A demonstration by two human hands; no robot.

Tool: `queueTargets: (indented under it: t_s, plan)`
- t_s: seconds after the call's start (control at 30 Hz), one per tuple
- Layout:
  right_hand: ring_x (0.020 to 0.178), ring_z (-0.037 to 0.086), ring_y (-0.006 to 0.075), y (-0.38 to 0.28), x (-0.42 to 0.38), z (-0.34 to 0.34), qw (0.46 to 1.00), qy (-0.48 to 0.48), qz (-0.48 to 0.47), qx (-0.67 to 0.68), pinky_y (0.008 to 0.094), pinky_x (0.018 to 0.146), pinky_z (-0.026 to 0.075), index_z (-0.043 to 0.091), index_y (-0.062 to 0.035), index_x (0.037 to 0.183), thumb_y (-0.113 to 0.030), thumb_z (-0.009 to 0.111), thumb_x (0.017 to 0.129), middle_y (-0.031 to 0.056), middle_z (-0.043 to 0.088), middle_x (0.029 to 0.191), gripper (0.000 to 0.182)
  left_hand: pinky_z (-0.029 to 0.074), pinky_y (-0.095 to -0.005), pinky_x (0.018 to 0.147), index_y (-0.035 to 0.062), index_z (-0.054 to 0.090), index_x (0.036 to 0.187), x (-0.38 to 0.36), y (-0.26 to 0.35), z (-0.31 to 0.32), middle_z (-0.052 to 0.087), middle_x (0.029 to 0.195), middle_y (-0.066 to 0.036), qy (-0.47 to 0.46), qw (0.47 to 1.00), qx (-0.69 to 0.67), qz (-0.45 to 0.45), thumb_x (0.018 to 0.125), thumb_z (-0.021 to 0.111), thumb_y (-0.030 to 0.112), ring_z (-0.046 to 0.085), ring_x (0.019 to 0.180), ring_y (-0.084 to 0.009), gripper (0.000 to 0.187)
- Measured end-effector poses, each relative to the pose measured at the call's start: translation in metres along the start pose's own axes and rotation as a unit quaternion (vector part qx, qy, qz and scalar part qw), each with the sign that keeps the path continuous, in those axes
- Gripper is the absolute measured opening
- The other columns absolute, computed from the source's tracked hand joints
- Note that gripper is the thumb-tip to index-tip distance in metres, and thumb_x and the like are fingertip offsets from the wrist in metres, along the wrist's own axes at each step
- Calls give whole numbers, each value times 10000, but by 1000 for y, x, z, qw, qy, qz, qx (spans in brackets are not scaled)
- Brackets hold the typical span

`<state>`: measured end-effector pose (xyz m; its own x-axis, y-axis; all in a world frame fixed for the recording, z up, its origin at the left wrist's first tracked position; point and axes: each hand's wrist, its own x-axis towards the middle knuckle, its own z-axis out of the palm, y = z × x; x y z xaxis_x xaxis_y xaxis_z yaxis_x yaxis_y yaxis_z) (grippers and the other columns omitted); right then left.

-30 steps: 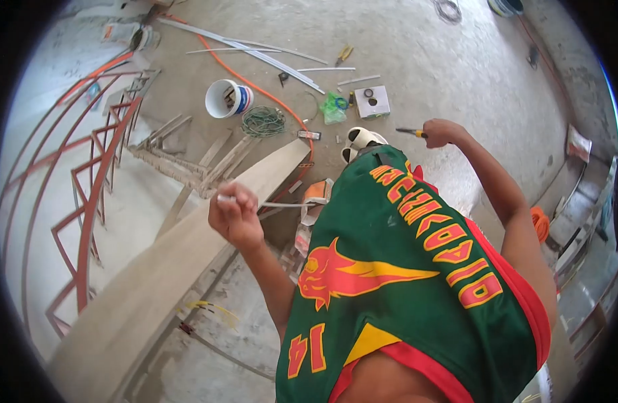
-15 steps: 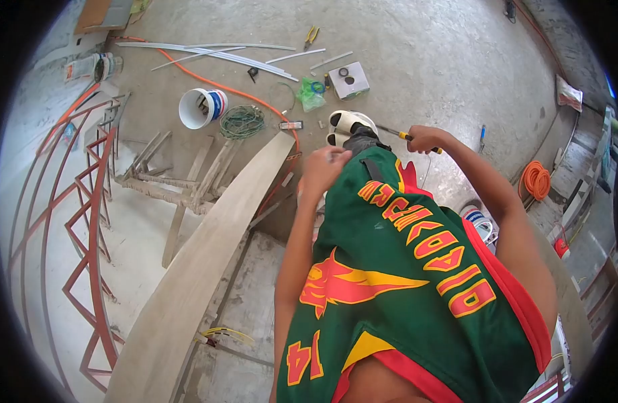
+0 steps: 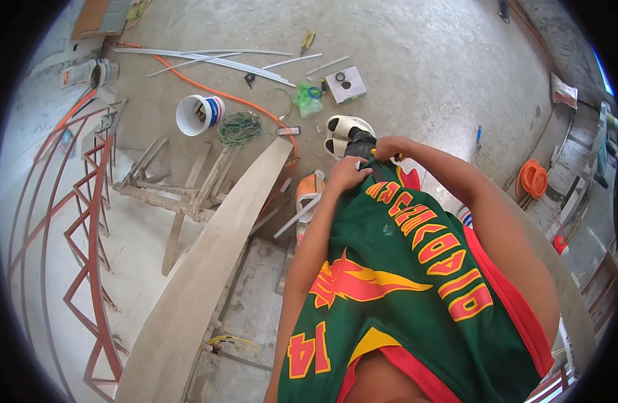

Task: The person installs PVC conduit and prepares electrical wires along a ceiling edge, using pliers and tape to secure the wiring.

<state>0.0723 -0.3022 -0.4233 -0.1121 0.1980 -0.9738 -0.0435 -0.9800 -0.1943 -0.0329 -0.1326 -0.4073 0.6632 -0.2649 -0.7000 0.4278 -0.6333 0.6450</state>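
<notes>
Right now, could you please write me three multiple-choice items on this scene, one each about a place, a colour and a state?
1. Where does the white bucket lie?
A. on the concrete floor beside the coil of green wire
B. on the wooden plank
C. in the left hand

2. What colour is the coiled hose at the right?
A. blue
B. orange
C. white

3. How does the left hand stand?
A. flat on the floor
B. raised above the head
C. closed on the hem of the green jersey, close to the right hand

Answers: 1 A, the bucket lies tipped on the floor next to the wire; 2 B, the coil is plainly orange; 3 C, its fingers pinch the cloth at the waist.
</notes>
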Motion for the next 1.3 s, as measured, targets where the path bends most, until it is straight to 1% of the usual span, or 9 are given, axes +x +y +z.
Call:
queueTargets:
  t_s: [0.23, 0.4, 0.57, 0.67, 0.77, 0.93, 1.1, 1.2, 1.3]
  plan:
    - [422, 538, 238, -28, 20, -18, 984, -180, -11, -2, 382, 464, 475, 556, -54, 704, -237, 533, 717, 116, 543, 559, 185, 498, -435, 784, 117, 717, 959, -7, -7, -11, 670, 888, -191, 12, 999, -18, -34, 796, 648, 407, 641, 872, -357, 340]
    - [954, 646, 303, -24, 87, 19, 909, 65, -208, -355, 443, 757, 542, 646, 8, 1071, -188, 490, 815, 179, 640, 1095, 358, 503, -417, 779, 55, 704, 978, -10, -21, -1, 667, 890, -205, 42, 999, -17, 25, 790, 657, 410, 648, 850, -354, 405]
    - [940, 647, 300, -41, 10, -7, 998, -5, 8, 63, 453, 790, 515, 644, -17, 1094, -311, 521, 783, 208, 625, 1118, 445, 510, -396, 767, 54, 703, 976, -18, -36, -4, 678, 881, -189, 93, 995, -14, 46, 792, 667, 383, 661, 838, -328, 379]
    - [805, 662, 343, -27, 20, 11, 985, 70, -103, -120, 457, 711, 533, 611, 40, 1042, -403, 530, 797, 236, 647, 998, 513, 508, -366, 776, 51, 705, 949, -26, -32, -12, 686, 899, -171, 108, 985, -132, -6, 798, 670, 379, 669, 871, -285, 363]
    - [1099, 533, 404, -4, 55, 46, 943, 325, -13, -68, 485, 942, 420, 517, 9, 1220, -442, 555, 779, 248, 531, 1241, 632, 503, -351, 730, 59, 710, 916, -32, -18, -33, 691, 837, -142, 207, 961, -182, -12, 798, 685, 378, 671, 785, -256, 341]
    - [1011, 576, 413, 8, 101, -1, 974, 188, -113, 50, 482, 880, 448, 679, 13, 985, -569, 531, 807, 251, 645, 1000, 627, 416, -260, 573, -7, 670, 899, -58, 7, -91, 578, 661, -25, 359, 920, -151, 33, 805, 691, 195, 507, 594, -113, 224]
    - [865, 628, 329, -36, 29, -1, 714, 605, -293, -197, 460, 765, 490, 658, -27, 937, -621, 470, 847, 223, 656, 937, 629, 376, -209, 597, 64, 501, 946, -121, 16, -156, 438, 699, 29, 296, 817, -459, 183, 741, 647, 19, 430, 632, -70, 256]
    - [745, 652, 308, -92, 16, -24, 948, 243, -197, 55, 444, 695, 524, 604, 19, 1051, -674, 398, 865, 204, 671, 919, 747, 376, -224, 634, 105, 398, 987, -169, 13, -192, 384, 771, 11, 305, 711, -551, 312, 708, 581, -64, 408, 682, -84, 375]
    - [845, 665, 312, -144, -34, -17, 915, -130, -209, 319, 409, 740, 552, 431, 116, 1257, -760, 347, 822, 254, 642, 1015, 982, 389, -266, 684, 109, 427, 959, -229, 34, -230, 422, 844, -15, 283, 614, -589, 444, 749, 574, -26, 441, 761, -121, 290]
